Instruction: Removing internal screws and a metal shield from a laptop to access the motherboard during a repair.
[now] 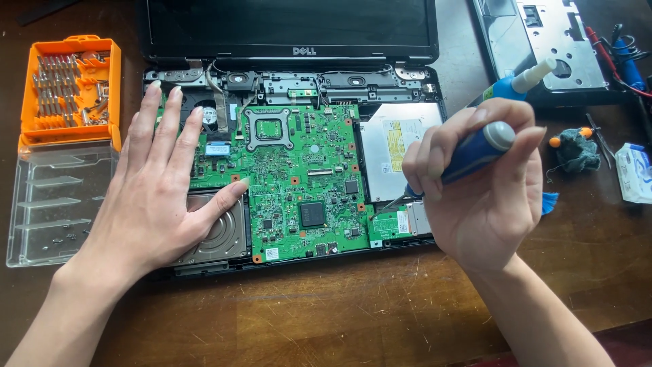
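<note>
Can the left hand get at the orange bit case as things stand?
Probably yes. The left hand lies flat and empty on the open laptop, and the orange bit case sits open just to its left on the table with nothing between them.

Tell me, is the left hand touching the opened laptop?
Touching. The head view shows the left hand lying flat, palm down, on the opened laptop, thumb resting at the green board's edge, no gap visible.

Scratched brown wooden table (353,319), opened laptop (299,170), orange bit case (71,88) (lid open), blue bottle (519,85)
</note>
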